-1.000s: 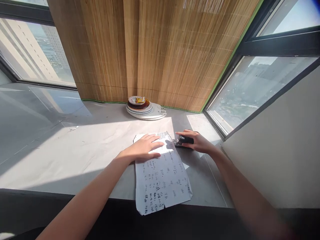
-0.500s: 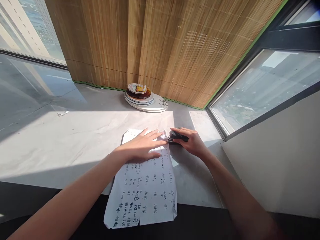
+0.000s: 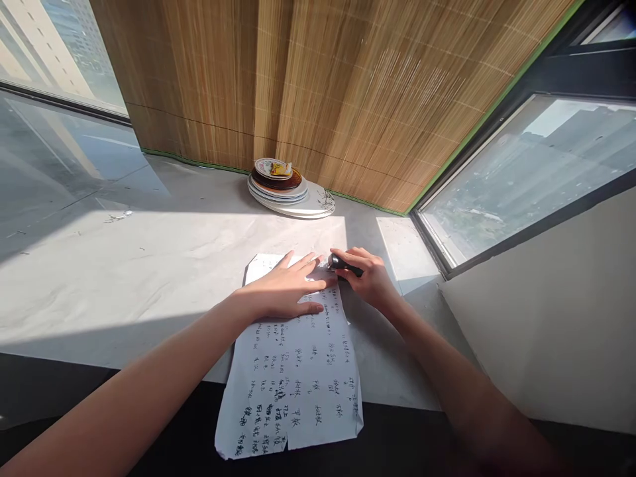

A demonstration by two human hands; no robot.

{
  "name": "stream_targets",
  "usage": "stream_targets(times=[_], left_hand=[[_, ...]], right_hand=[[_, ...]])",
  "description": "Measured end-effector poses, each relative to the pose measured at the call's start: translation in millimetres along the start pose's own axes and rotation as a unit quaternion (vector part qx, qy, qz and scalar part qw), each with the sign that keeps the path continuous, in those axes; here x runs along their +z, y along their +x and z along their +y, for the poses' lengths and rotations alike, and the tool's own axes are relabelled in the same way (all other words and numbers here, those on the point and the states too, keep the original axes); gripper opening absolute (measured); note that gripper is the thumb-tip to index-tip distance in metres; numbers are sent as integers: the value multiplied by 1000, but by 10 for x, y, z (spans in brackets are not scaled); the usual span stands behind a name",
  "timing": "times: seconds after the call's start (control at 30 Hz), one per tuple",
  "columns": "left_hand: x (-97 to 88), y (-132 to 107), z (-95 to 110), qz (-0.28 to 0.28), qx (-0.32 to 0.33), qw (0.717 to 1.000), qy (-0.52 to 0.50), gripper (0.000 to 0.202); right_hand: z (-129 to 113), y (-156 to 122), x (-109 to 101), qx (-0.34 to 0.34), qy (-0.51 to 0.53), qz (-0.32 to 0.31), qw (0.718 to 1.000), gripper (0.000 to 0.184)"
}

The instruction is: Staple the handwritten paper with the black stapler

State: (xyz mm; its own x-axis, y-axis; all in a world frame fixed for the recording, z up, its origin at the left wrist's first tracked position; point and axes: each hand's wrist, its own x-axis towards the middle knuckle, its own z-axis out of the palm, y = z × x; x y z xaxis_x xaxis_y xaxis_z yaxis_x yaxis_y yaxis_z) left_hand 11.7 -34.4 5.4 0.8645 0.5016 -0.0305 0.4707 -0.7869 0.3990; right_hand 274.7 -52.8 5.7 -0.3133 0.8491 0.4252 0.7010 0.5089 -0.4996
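Note:
A white sheet of paper (image 3: pixel 295 381) covered in handwritten characters lies on the grey sill (image 3: pixel 149 265), its lower end hanging over the front edge. My left hand (image 3: pixel 285 288) lies flat on the sheet's upper part, fingers spread. My right hand (image 3: pixel 365 278) is wrapped around a small black stapler (image 3: pixel 342 265), whose front end sits at the paper's top right corner.
A stack of plates (image 3: pixel 291 192) with a small yellow item on top stands at the back against a bamboo blind (image 3: pixel 318 86). Windows flank both sides. A white wall (image 3: pixel 551 318) rises at the right. Sunlight falls across the sill.
My right hand has slid the stapler leftwards onto the paper's top right corner. The paper has shifted slightly under my left hand, which still presses it flat.

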Motion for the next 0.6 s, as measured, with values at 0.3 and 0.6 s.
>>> stream_targets(times=[0.3, 0.6], left_hand=[[-43, -5, 45, 4, -8, 1000, -5, 65], [-30, -17, 54, 5, -14, 1000, -4, 66]], right_hand=[[-41, -1, 7, 6, -55, -36, 998, 40], [-36, 2, 0, 22, -10, -14, 1000, 39]])
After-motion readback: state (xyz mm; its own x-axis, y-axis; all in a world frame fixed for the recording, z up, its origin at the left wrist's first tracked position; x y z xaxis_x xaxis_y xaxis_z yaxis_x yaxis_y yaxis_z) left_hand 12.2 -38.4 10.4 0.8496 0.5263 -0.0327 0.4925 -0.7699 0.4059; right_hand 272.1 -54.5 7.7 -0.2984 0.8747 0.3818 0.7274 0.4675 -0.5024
